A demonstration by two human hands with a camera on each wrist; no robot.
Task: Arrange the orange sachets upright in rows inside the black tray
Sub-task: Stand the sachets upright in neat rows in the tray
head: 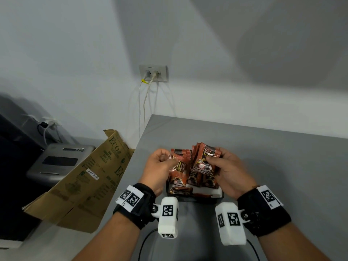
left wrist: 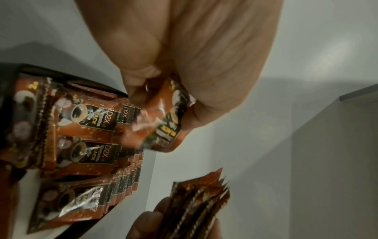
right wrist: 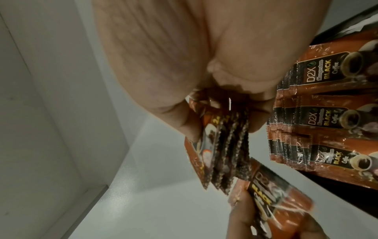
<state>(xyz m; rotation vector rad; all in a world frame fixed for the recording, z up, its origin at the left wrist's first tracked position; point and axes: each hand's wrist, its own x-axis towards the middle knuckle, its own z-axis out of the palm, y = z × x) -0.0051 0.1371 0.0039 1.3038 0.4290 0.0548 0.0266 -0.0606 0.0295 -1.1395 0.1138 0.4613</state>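
Orange foil coffee sachets (head: 190, 178) stand in rows in the shallow black tray (head: 219, 197) on the grey surface (head: 282, 166). Left hand (head: 160, 166) pinches one sachet; right hand (head: 228, 169) clamps a fanned bunch. Best slide each in vertically, snug against its row.

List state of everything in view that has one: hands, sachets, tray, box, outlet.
left hand: pinches one sachet
single sachet: held above the tray, tilted
right hand: grips a bunch of sachets
sachet bunch: fanned, not yet in the tray
sachets in tray: upright, in rows
black tray: on the grey table, partly filled
cardboard box: flaps open
wall outlet: two cables plugged in
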